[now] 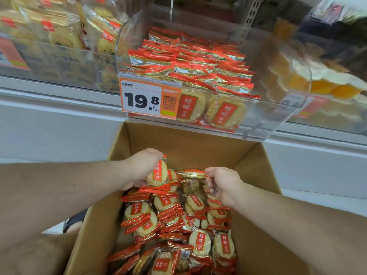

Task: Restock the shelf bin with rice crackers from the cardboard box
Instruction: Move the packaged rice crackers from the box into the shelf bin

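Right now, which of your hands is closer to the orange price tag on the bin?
Left. My left hand, gripping a cracker packet, sits almost directly below the price tag. My right hand, gripping another packet, is lower and further right.

A clear plastic bin (65, 56) at the shelf's left end holds pale round biscuits in clear wrappers with red labels (59, 34). At the right end another clear bin (327, 108) holds orange-yellow wrapped snacks (297, 80), blurred. An orange-and-white price tag (148, 98) reads 19.8. A perforated grey metal upright (250, 15) stands behind.
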